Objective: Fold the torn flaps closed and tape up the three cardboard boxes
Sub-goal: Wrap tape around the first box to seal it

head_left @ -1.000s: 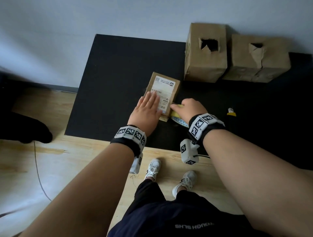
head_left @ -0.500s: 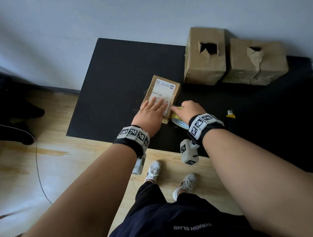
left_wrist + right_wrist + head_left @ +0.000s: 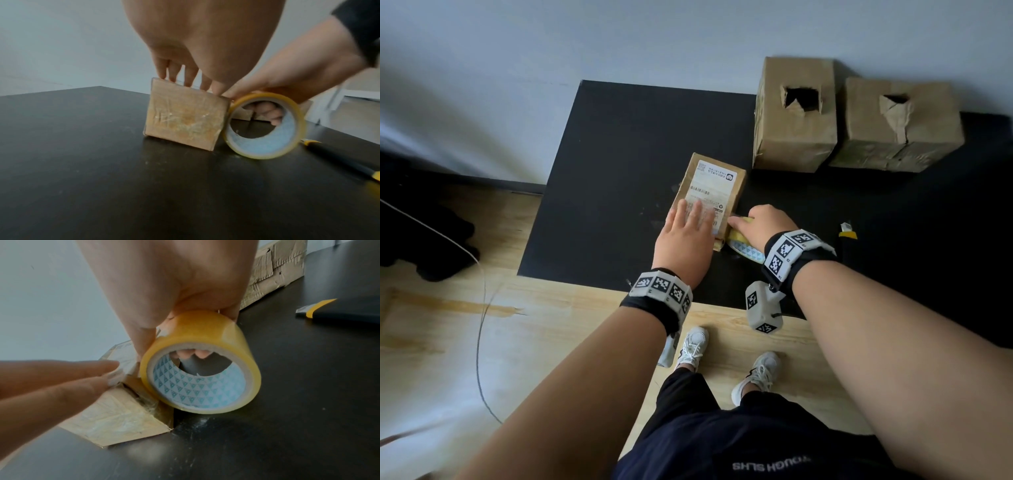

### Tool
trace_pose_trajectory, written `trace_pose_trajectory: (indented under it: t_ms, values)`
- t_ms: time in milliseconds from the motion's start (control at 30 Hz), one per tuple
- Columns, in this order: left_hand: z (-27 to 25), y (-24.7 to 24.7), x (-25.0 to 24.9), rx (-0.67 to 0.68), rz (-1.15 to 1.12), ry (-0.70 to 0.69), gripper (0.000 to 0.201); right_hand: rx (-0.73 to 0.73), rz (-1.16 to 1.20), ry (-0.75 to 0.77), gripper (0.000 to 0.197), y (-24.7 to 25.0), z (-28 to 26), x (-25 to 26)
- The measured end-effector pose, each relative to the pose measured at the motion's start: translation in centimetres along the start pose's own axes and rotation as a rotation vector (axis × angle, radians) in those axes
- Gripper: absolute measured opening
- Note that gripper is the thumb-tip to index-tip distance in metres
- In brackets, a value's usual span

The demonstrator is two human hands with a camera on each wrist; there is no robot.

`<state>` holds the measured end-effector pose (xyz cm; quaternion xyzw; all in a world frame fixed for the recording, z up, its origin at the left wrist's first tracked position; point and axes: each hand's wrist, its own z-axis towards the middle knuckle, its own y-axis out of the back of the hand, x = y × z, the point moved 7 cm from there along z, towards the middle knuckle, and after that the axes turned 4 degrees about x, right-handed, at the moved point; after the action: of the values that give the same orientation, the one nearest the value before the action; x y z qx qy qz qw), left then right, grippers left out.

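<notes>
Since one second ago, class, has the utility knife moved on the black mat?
No. The utility knife keeps its place on the black mat, equally far in front of the right torn box.

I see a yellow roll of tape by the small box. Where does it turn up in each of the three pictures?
Head: the tape roll peeks out under the right hand, just right of centre.
Left wrist: right of centre, standing on edge beside the small box.
Right wrist: centre, large.
Shared landmark: the yellow-and-black utility knife on the black tabletop, right of the roll in every view.
</notes>
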<state>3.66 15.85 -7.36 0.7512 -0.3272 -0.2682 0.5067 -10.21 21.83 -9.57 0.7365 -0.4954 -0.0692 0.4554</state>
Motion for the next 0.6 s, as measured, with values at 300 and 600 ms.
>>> trace_pose_trajectory:
  t_ms: [300,600]
  values:
    - [-0.4,-0.5,0.6,-0.071,-0.124,0.121,0.064,0.010,0.061,0.033,0.047,1.0,-0.8,-0.2]
    - [0.0,1.9,2.0,-0.209,-0.528,0.167,0.065,-0.100,0.282,0.145,0.051,4.7,-2.3,1.1]
